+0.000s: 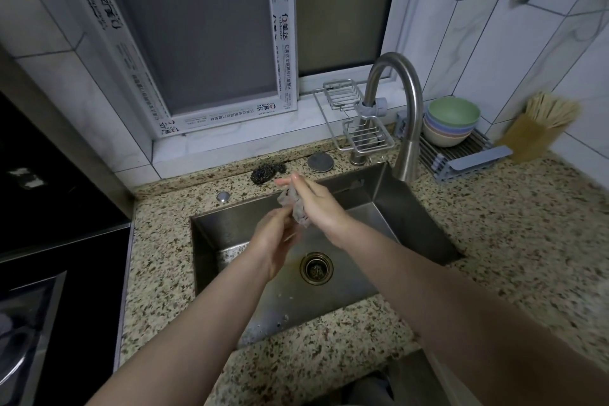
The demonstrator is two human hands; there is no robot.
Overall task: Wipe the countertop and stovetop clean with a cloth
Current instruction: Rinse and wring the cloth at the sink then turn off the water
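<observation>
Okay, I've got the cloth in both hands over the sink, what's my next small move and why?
Probably wring it out: both hands hold the bunched cloth over the sink, no water visibly runs from the faucet, and the speckled countertop beside it awaits wiping.

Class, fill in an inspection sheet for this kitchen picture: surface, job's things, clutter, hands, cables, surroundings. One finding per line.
Surface: speckled granite countertop around a steel sink; black glass stovetop at left.
Job's things: crumpled grey cloth, held over the sink.
Clutter: dark steel-wool scrubber behind the sink; round metal drain cover; stacked pastel bowls on a roll-up drying rack; holder of chopsticks.
Hands: left hand and right hand both grip the cloth.
Cables: nothing seen.
Surroundings: curved steel faucet with wire racks; tiled wall; window.
</observation>
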